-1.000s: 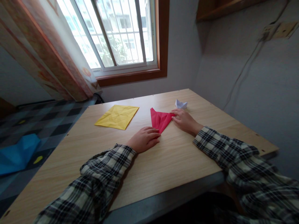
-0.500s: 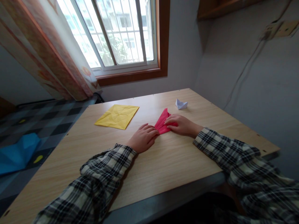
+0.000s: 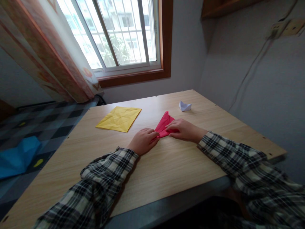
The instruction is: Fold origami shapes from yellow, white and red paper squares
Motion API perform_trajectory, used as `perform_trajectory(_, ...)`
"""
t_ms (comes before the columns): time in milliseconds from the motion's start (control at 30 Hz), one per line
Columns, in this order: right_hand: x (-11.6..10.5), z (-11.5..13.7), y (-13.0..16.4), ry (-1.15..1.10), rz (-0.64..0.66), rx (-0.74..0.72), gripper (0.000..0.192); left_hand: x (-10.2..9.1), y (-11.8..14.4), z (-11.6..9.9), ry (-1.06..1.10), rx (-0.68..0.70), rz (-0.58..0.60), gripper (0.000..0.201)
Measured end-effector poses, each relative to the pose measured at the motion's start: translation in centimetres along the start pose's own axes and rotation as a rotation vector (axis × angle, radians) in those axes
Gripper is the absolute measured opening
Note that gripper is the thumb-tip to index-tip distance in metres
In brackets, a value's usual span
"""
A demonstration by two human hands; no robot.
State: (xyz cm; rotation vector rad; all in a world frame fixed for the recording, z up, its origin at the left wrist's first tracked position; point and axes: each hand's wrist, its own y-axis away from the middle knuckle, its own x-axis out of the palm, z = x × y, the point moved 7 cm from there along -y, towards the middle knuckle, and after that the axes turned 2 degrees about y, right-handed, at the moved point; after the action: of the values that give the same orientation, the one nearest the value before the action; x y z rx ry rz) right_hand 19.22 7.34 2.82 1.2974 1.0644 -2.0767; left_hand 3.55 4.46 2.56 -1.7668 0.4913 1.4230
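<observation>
A red sheet of folded paper [image 3: 164, 124] lies on the wooden table between my hands, its pointed tip facing away from me. My left hand [image 3: 145, 140] pinches the paper's near left corner, with the fingers curled together. On the right side of the paper, my right hand [image 3: 184, 130] grips the edge between thumb and fingers. Part of the right side is hidden under those fingers. Beyond my right hand stands a small white folded paper boat [image 3: 185, 106]. To the left lies a creased yellow paper square [image 3: 119, 119].
The wooden table [image 3: 152, 181] runs up near the window wall. Left of it, lower down, a blue folded paper [image 3: 20, 156] rests on a dark checked cloth [image 3: 57, 122]. A curtain [image 3: 57, 51] hangs at the left, and a cable [image 3: 250, 70] runs down the right wall.
The red paper has shifted slightly left and turned a little. My left hand has closed from a flatter pose onto its corner, and my right hand has moved slightly left with it.
</observation>
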Motion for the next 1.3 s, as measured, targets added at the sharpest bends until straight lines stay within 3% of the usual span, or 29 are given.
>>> perform_trajectory(233, -0.1, 0.0, -0.1, 0.127, -0.025, -0.017, 0.022, -0.2, 0.1, 0.1, -0.07, 0.033, -0.079, 0.023)
perform_trajectory(433, -1.7, 0.8, 0.2, 0.259, -0.193, 0.003, 0.026, -0.3, 0.3, 0.5, -0.042, -0.032, -0.103, 0.018)
perform_trajectory(600, -2.7, 1.3, 0.5, 0.236, -0.321, -0.013, 0.031, -0.4, 0.5, 1.3, 0.083, -0.133, -0.125, 0.017)
perform_trajectory(867, -1.1, 3.1, 0.3, 0.307, -0.224, -0.189, 0.017, -1.0, 0.7, 2.1, 0.181, -0.25, -0.206, 0.027)
perform_trajectory(1300, 0.2, 2.4, 0.0, 0.173, -0.136, -0.217, 0.019, -0.7, 0.2, 2.0, 0.254, -0.177, -0.169, 0.027)
